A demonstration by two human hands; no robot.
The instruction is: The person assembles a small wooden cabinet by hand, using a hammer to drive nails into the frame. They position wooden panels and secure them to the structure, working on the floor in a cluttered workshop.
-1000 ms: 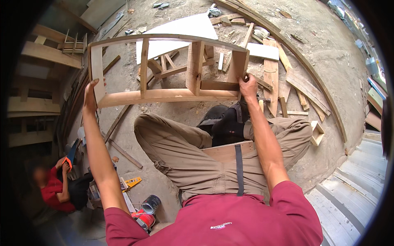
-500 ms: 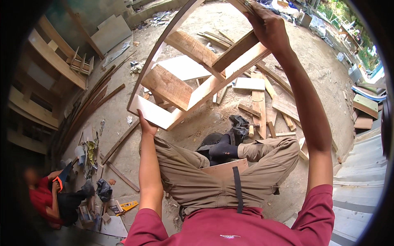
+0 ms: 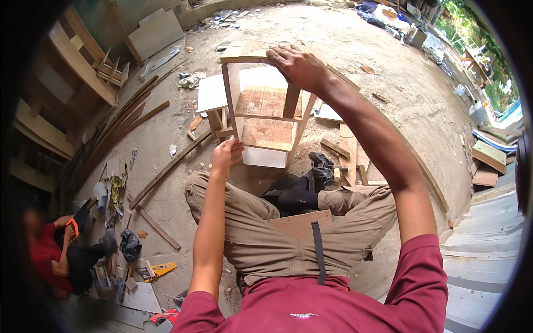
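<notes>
Upright in front of my crossed legs stands a small wooden shelf unit [image 3: 261, 102], with brown inner boards and a white panel low at the front. My right hand [image 3: 300, 67] grips its top edge, fingers laid over the top board. Lower down, my left hand [image 3: 227, 154] holds the left side near the bottom corner; part of its grip is hidden. Just left of the unit is a white-topped wooden piece [image 3: 212, 93]. A tool with a pale handle [image 3: 337, 175] lies by my dark-socked foot [image 3: 297, 198].
Loose boards [image 3: 348, 150] lie to the right, and long strips [image 3: 166, 175] to the left. At lower left, a co-worker in red [image 3: 47, 263] holds an orange-handled saw [image 3: 73, 225]. A yellow-handled saw [image 3: 162, 269] lies near offcuts. Corrugated sheet metal [image 3: 472, 272] edges the right.
The shelf unit has come down from its raised, tilted position and turned upright, its open shelves facing me. My right hand has moved down and left; my left hand has shifted slightly right and up.
</notes>
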